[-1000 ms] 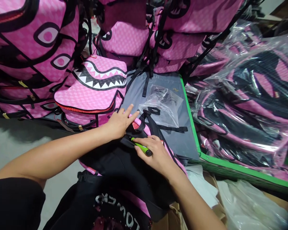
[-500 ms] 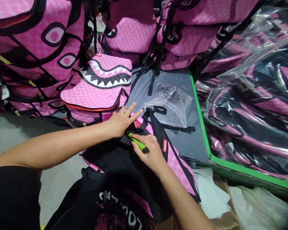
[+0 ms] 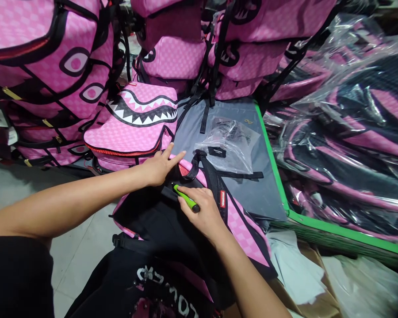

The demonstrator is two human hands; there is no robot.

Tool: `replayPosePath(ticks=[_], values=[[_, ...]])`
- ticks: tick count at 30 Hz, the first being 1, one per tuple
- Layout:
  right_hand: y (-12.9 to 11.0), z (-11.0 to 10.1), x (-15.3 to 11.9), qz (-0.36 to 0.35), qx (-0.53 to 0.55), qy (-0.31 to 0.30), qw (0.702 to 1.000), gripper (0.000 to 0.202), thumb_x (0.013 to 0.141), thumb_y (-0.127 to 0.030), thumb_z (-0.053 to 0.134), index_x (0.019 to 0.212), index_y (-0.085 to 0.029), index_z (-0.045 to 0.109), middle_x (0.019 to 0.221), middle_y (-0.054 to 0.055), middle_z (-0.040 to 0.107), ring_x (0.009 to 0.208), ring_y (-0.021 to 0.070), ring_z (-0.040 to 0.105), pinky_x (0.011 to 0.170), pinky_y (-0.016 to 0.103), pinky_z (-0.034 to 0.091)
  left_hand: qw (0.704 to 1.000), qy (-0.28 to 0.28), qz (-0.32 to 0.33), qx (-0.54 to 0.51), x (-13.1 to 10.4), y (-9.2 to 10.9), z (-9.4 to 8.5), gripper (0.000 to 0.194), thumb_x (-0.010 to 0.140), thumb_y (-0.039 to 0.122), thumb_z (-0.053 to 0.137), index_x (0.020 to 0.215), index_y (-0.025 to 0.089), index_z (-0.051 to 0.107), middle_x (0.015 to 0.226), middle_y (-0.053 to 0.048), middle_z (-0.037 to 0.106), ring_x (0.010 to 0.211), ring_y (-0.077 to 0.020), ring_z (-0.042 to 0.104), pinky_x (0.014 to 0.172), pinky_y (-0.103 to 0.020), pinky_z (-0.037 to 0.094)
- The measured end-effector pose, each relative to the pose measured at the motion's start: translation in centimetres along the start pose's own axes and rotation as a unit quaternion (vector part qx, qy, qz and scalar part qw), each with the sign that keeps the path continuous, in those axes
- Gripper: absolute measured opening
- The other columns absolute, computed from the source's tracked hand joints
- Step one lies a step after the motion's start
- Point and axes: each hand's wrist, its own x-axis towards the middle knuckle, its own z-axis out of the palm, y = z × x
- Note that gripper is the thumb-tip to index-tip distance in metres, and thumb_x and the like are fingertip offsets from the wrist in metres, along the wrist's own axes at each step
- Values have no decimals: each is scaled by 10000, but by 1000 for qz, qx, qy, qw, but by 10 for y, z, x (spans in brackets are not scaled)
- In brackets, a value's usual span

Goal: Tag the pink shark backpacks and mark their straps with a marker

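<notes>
2 hands work: your right (image 3: 199, 212) grips a green tool (image 3: 186, 198); your left (image 3: 159, 168) presses, fingers spread, on the black-and-pink backpack (image 3: 172, 221) beneath both, beside clear bags (image 3: 348, 132) holding backpacks.

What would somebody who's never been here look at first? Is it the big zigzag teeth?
Probably, yes: the pink backpack with the zigzag teeth lies just beyond the left hand. Next might come the bright green tool in the right hand, above the bag's black side. Cartoon eyes also stare out from the pink bags piled at the far left.
</notes>
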Motion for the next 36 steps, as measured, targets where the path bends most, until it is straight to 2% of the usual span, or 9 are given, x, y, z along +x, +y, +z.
replayPosePath(ticks=[3,6,11,17,23,26,30,36], values=[[-2,-1,-2,0,4,-1,1000,221,914,-220,582,1118,-211,667,896,23,722,779,180,631,802,365,394,999,-37,16,8,0,1,-6,1099,742,30,623,1540,325,-73,1614,-205,6,1249,-333,530,918,-371,502],[-3,-2,0,-6,3,-15,1000,222,912,-214,585,1118,-215,668,891,28,717,782,184,626,798,367,396,999,-11,44,11,-2,-4,-1,1086,746,21,599,1538,317,-82,1611,-195,61,1257,-308,531,909,-337,501],[-5,3,10,-27,40,-41,998,238,897,-193,600,1123,-220,667,911,31,717,804,185,637,802,364,410,999,37,32,-11,-8,-12,10,1072,738,15,569,1536,298,-89,1622,-182,-14,1268,-278,525,857,-296,512],[-10,22,24,-12,82,-42,996,221,894,-209,606,1100,-240,679,989,25,737,860,185,670,829,356,434,996,18,22,-90,-8,-20,12,1062,746,35,571,1532,324,-83,1623,-175,-24,1323,-269,488,851,-259,507],[-19,23,23,23,24,-14,999,213,914,-251,589,1101,-236,690,1051,43,736,920,218,674,839,391,437,991,43,14,-125,-7,-26,18,1043,753,40,565,1537,318,-64,1594,-179,148,1303,-266,507,886,-283,497],[-21,23,24,32,49,-10,998,212,901,-249,593,1085,-241,698,1070,42,736,945,225,677,858,395,459,990,42,9,-131,-4,-28,20,1044,755,50,575,1540,299,-66,1545,-175,254,1273,-258,529,872,-283,496],[-22,25,28,61,76,-3,995,212,880,-241,598,1060,-261,708,1012,20,753,865,218,690,837,391,486,990,46,17,-132,-3,-30,20,1017,758,67,579,1545,289,-26,1424,-133,400,1224,-239,554,850,-270,492],[-24,30,29,108,85,6,991,146,835,-240,629,975,-241,670,891,2,739,772,199,657,756,343,502,988,65,-3,-139,-7,-29,22,965,791,93,575,1548,248,-3,1341,-122,472,1177,-234,577,839,-281,498]])
